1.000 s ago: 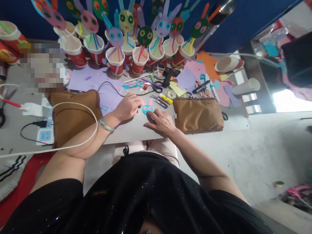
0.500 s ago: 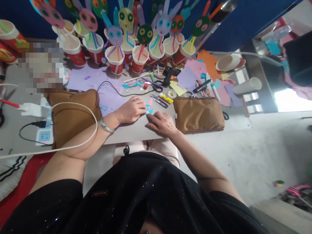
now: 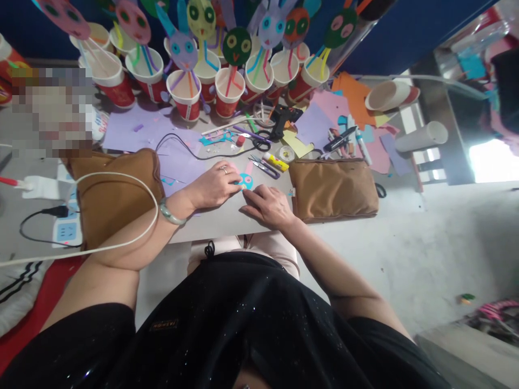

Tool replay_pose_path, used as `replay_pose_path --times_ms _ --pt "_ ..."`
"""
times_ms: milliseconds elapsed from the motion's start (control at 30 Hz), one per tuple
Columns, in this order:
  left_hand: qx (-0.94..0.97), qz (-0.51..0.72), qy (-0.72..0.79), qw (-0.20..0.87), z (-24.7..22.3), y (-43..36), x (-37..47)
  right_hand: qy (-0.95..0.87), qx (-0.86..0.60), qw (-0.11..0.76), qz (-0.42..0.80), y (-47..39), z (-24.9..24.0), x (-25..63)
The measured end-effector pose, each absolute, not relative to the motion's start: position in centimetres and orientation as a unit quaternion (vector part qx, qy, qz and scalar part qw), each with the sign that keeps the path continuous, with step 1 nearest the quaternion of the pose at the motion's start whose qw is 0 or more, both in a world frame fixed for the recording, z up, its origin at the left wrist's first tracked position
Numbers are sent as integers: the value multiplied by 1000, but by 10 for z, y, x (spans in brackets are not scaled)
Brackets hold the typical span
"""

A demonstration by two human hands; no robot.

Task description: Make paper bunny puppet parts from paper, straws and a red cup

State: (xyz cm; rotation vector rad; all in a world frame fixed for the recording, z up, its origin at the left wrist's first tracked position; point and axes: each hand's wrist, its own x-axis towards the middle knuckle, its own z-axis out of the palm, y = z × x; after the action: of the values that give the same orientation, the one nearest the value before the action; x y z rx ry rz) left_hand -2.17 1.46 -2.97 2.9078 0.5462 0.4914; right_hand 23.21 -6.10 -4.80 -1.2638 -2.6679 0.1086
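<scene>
A small blue paper face with pink ears and a pink eye (image 3: 245, 180) lies on the grey table between my hands. My left hand (image 3: 221, 185), palm down with a ring on one finger, has its fingertips pressed together at the left edge of the face. From the right, my right hand (image 3: 267, 205) rests on the table with curled fingers, its fingertips near the lower right edge of the face. Whether it grips anything is too small to tell. Just beyond are a yellow glue stick (image 3: 276, 162) and purple-handled snips (image 3: 264, 167).
Red-and-white cups (image 3: 229, 86) with paper rabbit faces stand along the back. Brown cushions flank my hands, left (image 3: 117, 194) and right (image 3: 335, 189). A white cable (image 3: 157, 208) loops over my left forearm. Black glue gun (image 3: 280, 121), scissors and coloured paper lie behind.
The view has shifted slightly, so the cups sit higher in the frame. My left hand has moved little and uncovers a bit more of the blue face's left side.
</scene>
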Motion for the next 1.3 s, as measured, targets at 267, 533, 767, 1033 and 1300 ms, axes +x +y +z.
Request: replay_pose_path --times_ms 267,533,767,1033,1300 --pt "971 164 172 37 -30 14 -22 -893 -436 97 45 -63 -48 230" --pt "972 166 164 26 -27 15 -22 -891 -442 95 31 -63 -48 230" --pt "975 139 171 24 -24 14 -21 -883 -461 81 32 -63 -46 228" --pt "973 147 176 38 -27 13 -20 -881 -469 61 31 -65 -43 224" --pt "975 134 176 30 -27 12 -20 -873 -485 33 40 -66 -40 220"
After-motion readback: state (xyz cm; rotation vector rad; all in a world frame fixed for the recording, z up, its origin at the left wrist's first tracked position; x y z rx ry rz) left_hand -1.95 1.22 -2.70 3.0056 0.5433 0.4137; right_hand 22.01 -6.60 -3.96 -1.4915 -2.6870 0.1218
